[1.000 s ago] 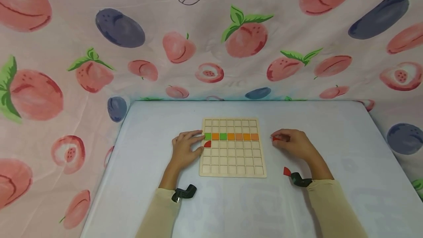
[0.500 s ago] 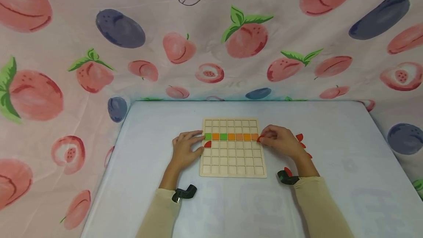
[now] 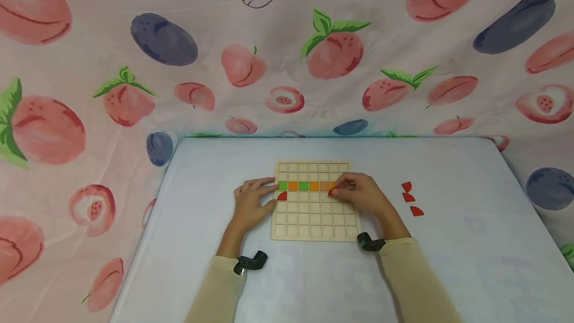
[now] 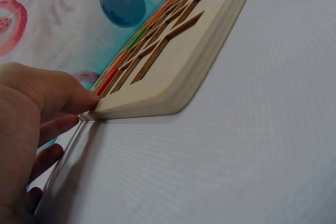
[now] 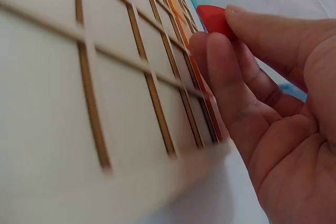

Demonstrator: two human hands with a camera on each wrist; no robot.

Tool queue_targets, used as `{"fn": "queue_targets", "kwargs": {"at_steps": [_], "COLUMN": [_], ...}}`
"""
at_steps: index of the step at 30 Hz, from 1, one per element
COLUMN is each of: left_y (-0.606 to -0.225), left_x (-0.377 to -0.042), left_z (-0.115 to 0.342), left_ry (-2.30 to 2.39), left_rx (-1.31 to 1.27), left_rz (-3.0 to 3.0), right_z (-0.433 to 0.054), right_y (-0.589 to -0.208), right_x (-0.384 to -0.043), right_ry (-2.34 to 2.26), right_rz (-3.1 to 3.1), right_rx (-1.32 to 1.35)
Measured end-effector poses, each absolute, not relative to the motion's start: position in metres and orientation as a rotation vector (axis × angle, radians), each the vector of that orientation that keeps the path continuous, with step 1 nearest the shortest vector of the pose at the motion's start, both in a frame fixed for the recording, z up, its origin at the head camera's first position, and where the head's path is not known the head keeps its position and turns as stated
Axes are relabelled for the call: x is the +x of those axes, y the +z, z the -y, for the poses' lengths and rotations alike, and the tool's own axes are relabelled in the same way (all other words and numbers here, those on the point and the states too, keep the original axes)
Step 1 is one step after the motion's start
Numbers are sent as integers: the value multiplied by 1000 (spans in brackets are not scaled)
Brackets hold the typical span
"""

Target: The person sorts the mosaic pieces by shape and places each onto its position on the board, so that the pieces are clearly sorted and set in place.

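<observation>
Right hand (image 3: 364, 194) pinches flat red fan-shaped piece (image 5: 214, 19) | likely light, stiff; best edge-held | left hand (image 3: 253, 204), fingers spread, touches pale wooden grid board (image 3: 310, 208) alongside

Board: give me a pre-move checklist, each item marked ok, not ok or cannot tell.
1. Held piece gripped: ok, pinched in the right hand.
2. Board steadied: ok, left hand touches its left edge.
3. Cell right of the placed piece bare: ok.
4. Held piece in a cell: not ok, it is raised above the board.
5. Tile row filled to its right end: cannot tell, the right hand hides it.
</observation>
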State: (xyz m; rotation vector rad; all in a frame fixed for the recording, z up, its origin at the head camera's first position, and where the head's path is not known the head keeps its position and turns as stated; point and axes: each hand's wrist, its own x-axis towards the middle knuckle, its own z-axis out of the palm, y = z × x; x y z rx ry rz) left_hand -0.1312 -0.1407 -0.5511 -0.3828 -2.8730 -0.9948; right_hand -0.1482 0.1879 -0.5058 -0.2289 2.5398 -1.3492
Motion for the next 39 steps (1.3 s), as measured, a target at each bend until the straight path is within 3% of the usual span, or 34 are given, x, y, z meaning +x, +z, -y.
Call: {"fn": "queue_targets", "kwargs": {"at_steps": [24,39], "left_y": [-550,-549], "left_x": [-131,-132], "left_z": [142,141], "left_ry": [-978,-977], "left_rx": [-399,-399], "left_rz": [2875,2901], "right_z": [-115,-102], "right_y": [-512,-530], "right_x": [-158,-162], "right_ry": [-1372,-1469], "right_rz": [-2523,-2474], "right_rx": [-444,-302]}}
